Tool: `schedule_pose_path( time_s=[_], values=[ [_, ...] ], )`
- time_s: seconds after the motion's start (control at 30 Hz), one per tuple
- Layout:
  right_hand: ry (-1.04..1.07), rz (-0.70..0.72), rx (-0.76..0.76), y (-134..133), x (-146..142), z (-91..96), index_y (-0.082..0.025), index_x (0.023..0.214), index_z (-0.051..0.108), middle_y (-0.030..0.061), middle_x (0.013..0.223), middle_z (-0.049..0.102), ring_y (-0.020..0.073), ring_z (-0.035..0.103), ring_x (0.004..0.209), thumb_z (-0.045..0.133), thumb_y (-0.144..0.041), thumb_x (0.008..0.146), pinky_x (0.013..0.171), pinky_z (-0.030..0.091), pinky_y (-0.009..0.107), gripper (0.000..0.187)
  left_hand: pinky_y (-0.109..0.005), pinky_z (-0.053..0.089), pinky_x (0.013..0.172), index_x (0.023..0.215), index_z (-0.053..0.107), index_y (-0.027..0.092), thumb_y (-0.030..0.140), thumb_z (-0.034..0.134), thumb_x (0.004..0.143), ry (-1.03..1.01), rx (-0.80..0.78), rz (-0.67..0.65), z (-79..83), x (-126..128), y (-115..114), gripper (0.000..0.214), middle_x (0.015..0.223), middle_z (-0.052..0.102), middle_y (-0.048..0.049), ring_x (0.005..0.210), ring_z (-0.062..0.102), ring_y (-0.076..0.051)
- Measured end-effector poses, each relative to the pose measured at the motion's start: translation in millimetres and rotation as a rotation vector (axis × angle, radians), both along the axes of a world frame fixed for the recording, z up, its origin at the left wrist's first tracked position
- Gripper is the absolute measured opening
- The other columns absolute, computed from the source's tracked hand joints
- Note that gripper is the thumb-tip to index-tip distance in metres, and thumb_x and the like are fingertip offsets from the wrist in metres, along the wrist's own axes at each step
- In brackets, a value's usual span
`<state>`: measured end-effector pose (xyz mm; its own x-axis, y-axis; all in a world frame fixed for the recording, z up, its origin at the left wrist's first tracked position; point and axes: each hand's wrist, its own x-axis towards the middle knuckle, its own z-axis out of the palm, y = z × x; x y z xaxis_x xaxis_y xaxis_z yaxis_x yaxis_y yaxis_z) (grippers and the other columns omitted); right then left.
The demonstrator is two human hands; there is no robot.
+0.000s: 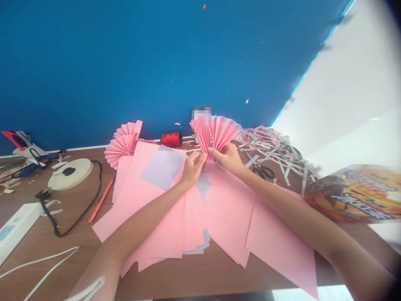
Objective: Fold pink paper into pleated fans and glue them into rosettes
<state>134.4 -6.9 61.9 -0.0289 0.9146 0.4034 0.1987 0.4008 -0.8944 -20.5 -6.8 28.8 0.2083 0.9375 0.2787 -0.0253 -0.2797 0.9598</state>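
A pleated pink paper fan (223, 129) is held upright above the table, its folds spread at the top and gathered at the bottom. Fingers of my left hand (192, 168) pinch its lower left folds. On the other side, my right hand (230, 158) grips the base with the thumb on the front. Part of the fan's upper left is blurred out. Below both hands lie overlapping sheets of pink paper (232, 209), with a lilac-grey paper piece (163, 167) on top. More folded pink fans (123, 144) lie to the left against the wall.
Behind are a red thread spool (171, 139) and a heap of paper strips (275, 146). Scissors (263, 170) lie right of my right hand, a plastic snack bag (357, 194) farther right. At left are a red pen (102, 200), a white disc (70, 173) and a power strip (19, 228).
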Motion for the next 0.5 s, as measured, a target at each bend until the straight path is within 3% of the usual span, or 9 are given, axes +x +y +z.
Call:
schedule_pose_path(
  time_s=[0.1, 0.23, 0.4, 0.5],
  values=[
    [-0.064, 0.074, 0.007, -1.2, 0.3, -0.6, -0.016, 0.067, 0.059, 0.0029, 0.063, 0.060, 0.0135, 0.053, 0.057, 0.065, -0.049, 0.077, 0.053, 0.041, 0.026, 0.035, -0.022, 0.041, 0.052, 0.085, 0.059, 0.018, 0.055, 0.064, 0.078, -0.185, -0.048, 0.050, -1.2, -0.6, 8.5, 0.038, 0.067, 0.061, 0.0012, 0.052, 0.052, -0.008],
    [-0.219, 0.130, 0.016, -2.9, 0.4, -5.7, -0.015, 0.069, 0.060, 0.0025, 0.063, 0.059, 0.0134, 0.051, 0.058, 0.063, -0.047, 0.080, 0.054, 0.038, 0.025, 0.034, -0.026, 0.049, 0.074, 0.095, 0.065, 0.018, 0.048, 0.072, 0.073, -0.324, -0.063, 0.039, -7.6, 0.8, 16.3, 0.039, 0.092, 0.070, -0.0051, 0.081, 0.064, -0.015],
    [-0.251, 0.164, 0.027, -1.4, 1.6, -13.1, -0.015, 0.076, 0.063, 0.0021, 0.066, 0.062, 0.0131, 0.052, 0.060, 0.061, -0.046, 0.083, 0.056, 0.038, 0.024, 0.033, -0.031, 0.050, 0.077, 0.088, 0.068, 0.016, 0.042, 0.078, 0.068, -0.394, -0.159, 0.007, -13.3, 0.9, 19.6, 0.033, 0.086, 0.070, -0.0041, 0.079, 0.066, -0.017],
    [-0.228, 0.087, 0.024, -1.0, 0.7, -14.2, -0.014, 0.074, 0.062, 0.0021, 0.064, 0.061, 0.0127, 0.050, 0.059, 0.060, -0.047, 0.083, 0.055, 0.037, 0.024, 0.034, -0.032, 0.051, 0.078, 0.089, 0.069, 0.016, 0.039, 0.078, 0.069, -0.455, -0.205, -0.026, -13.2, 0.7, 20.3, 0.032, 0.090, 0.071, -0.0054, 0.081, 0.067, -0.017]
  ],
)
